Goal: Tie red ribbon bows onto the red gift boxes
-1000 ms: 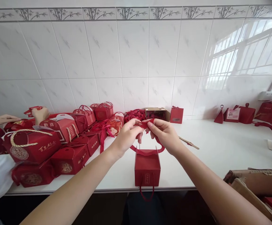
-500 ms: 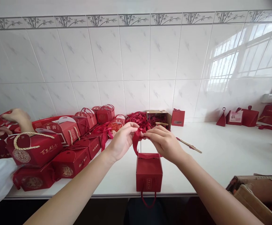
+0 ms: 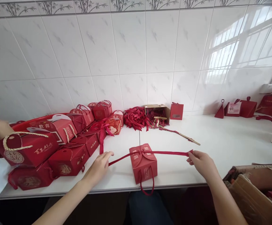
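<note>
A small red gift box (image 3: 144, 168) with a cord handle stands near the table's front edge, its flap top closed. Across its top runs a red ribbon (image 3: 166, 152), pulled out to both sides and crossed at the middle of the lid. My left hand (image 3: 100, 167) grips the ribbon's left end, left of the box. Out to the right, my right hand (image 3: 200, 161) pinches the other end between thumb and fingers. The box's cord handle hangs down over the table edge.
Stacked red gift boxes (image 3: 70, 159) fill the left side, where another person's arm (image 3: 0, 128) reaches in. Behind lie a ribbon pile (image 3: 136, 118), an open carton (image 3: 168, 110) and a red bag (image 3: 176, 111). A cardboard box (image 3: 255, 197) stands front right.
My hands have moved apart, drawing the ribbon from a loop above the box to a taut line across its lid. The view has tipped down slightly.
</note>
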The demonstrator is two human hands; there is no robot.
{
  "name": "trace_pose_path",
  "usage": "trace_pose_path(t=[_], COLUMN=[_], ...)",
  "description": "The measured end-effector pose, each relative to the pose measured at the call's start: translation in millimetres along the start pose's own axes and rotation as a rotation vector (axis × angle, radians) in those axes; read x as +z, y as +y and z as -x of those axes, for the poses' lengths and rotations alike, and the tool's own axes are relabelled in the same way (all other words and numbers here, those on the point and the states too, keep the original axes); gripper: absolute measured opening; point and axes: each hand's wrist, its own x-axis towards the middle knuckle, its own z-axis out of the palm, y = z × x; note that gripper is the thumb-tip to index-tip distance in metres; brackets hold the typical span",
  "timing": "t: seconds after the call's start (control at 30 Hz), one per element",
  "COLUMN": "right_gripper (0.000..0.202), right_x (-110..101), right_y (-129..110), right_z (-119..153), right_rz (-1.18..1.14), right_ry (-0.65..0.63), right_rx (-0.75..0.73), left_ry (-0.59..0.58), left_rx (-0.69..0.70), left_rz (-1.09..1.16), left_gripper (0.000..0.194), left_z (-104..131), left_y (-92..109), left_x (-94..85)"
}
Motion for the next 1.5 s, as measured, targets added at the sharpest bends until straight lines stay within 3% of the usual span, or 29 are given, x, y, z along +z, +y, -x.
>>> trace_pose_path(t=[0.13, 0.23, 0.3, 0.43, 0.57, 0.67, 0.77, 0.87, 0.93, 1.0, 1.13, 1.2, 1.3, 1.43, 1.5], right_gripper=[0.027, 0.028, 0.036, 0.036, 0.036, 0.038, 0.041, 0.038, 0.034, 0.034, 0.034, 0.032, 0.029, 0.021, 0.02], right_x=[2, 7, 15, 44, 67, 73, 73, 72, 68, 60, 36, 27, 26, 43, 52], right_y=[25, 16, -1, -44, -69, -71, -69, -67, -66, -65, -64, -62, -61, -65, -69], right_z=[-7, -9, -8, -2, 6, 12, 17, 17, 14, 11, 12, 17, 24, 28, 30], right_rz=[0.119, 0.136, 0.093, 0.014, 0.018, -0.03, -0.02, 0.0, -0.051, -0.147, -0.237, -0.172, 0.017, 0.077, -0.031], right_ry=[-0.065, 0.063, 0.165, 0.049, -0.184, -0.306, -0.233, -0.135, -0.111, -0.121, -0.241, -0.322, -0.307, -0.012, 0.107], right_rx=[0.074, -0.075, -0.229, -0.508, -0.593, -0.526, -0.441, -0.39, -0.403, -0.431, -0.463, -0.494, -0.531, -0.555, -0.545], left_ry=[-0.117, 0.008, 0.1, -0.076, -0.125, -0.157, -0.17, -0.16, -0.251, -0.324, -0.304, -0.382, -0.648, -1.036, -1.043], left_rx=[-0.081, -0.155, -0.239, -0.438, -0.439, -0.445, -0.492, -0.541, -0.478, -0.397, -0.354, -0.323, -0.246, -0.179, -0.252], left_rz=[0.068, 0.092, 0.214, 0.729, 0.86, 0.924, 0.929, 0.767, 0.713, 0.722, 0.641, 0.582, 0.54, 0.717, 0.898], left_gripper=[0.027, 0.014, 0.017, 0.03, 0.044, 0.048, 0.055, 0.05, 0.039, 0.042, 0.038, 0.03, 0.02, 0.011, 0.014], left_z=[10, -3, -14, -28, -34, -36, -36, -35, -35, -36, -41, -46, -55, -64, -63], left_y=[-7, 11, 32, 80, 106, 109, 107, 104, 102, 97, 83, 75, 69, 76, 86], left_x=[12.9, 10.4, 8.8, 11.0, 17.0, 21.6, 24.8, 24.7, 21.8, 17.0, 4.6, -2.3, -13.4, -24.2, -25.4])
